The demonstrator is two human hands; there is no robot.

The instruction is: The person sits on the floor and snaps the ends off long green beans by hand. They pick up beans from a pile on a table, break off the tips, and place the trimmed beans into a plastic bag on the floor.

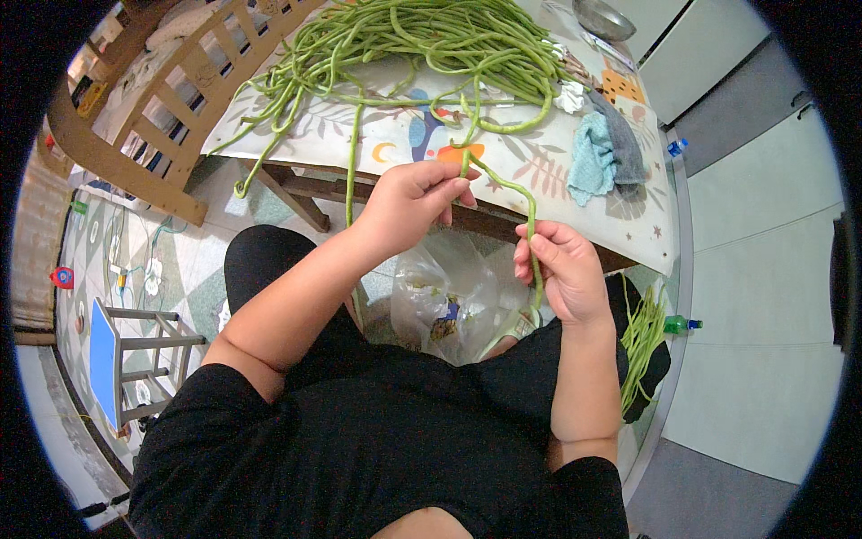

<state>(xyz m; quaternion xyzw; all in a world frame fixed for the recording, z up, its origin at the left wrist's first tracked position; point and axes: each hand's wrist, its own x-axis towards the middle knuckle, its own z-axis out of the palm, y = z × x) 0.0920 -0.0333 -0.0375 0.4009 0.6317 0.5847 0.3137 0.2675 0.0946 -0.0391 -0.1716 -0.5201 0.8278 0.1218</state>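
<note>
One long green bean (pixel 509 183) bends between my two hands in front of the table edge. My left hand (pixel 415 202) pinches it near its upper bend, thumb against fingers. Lower and to the right, my right hand (pixel 567 269) grips the same bean between thumb and fingers, and its end hangs below. A large pile of long green beans (pixel 422 40) covers the far part of the table (pixel 346 135). Several bean ends droop over the near edge. Beneath my hands, a clear plastic bag (pixel 449 278) with some scraps in it hangs between my knees.
A bundle of long beans (pixel 642 346) lies by my right leg, near a green bottle (pixel 681 324). Cloths (pixel 593 162) and a metal bowl (pixel 606 18) sit on the table's right side. At left are a wooden bed rail (pixel 171 126) and a blue-topped stool (pixel 105 364).
</note>
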